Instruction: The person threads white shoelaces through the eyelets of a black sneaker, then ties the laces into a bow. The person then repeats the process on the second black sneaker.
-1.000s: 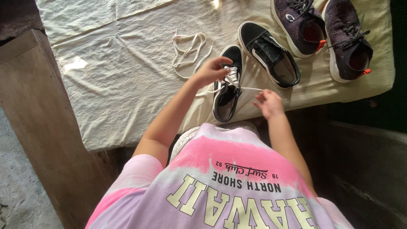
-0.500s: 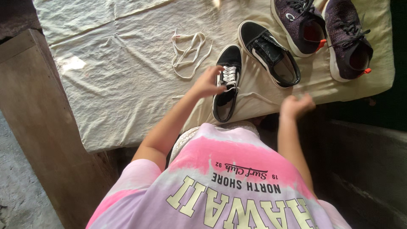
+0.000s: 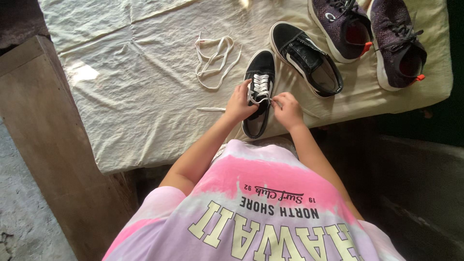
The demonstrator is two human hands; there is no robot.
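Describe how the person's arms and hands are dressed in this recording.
Both arms are bare from the short sleeves down. The left hand and right hand wear no gloves, and no rings, watch or bracelets show. The T-shirt is tie-dyed pink, white and lilac, with pale block lettering across the chest.

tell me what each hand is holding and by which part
Left hand grips the black sneaker at its left side by the eyelets; right hand pinches its white lace at the right side.

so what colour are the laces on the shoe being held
White, against the black shoe gripped by the left hand and right hand; laces show best in the head view.
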